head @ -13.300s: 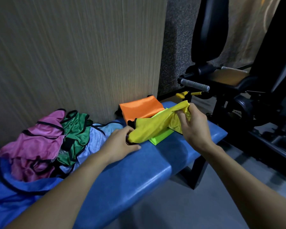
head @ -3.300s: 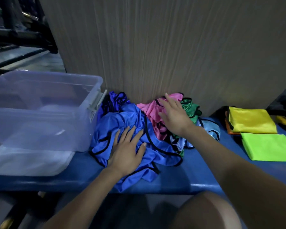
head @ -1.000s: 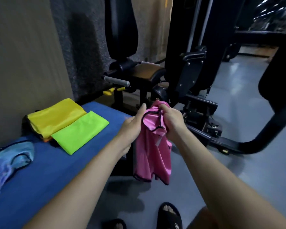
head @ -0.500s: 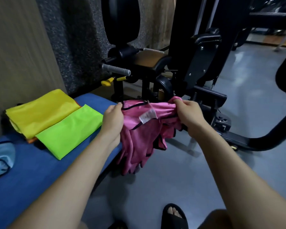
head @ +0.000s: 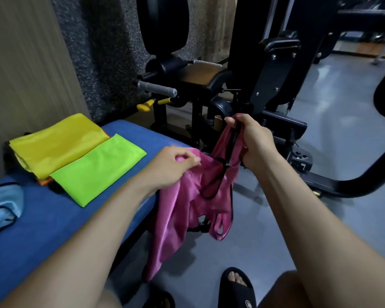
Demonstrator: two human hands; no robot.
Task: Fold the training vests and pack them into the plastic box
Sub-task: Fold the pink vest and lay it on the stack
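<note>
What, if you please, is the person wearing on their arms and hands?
Nothing shows on either: the left hand and right hand are bare, with no gloves, rings, watch or bands visible, and both forearms are sleeveless as far as the picture's edge. The fingers have short, unpainted nails. Lower down, black slide sandals are on the feet.

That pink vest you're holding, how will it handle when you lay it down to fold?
Probably very floppy: the pink vest hangs limp from the left hand and right hand. Its sheen suggests slippery fabric. It looks light, since pinches hold it.
</note>
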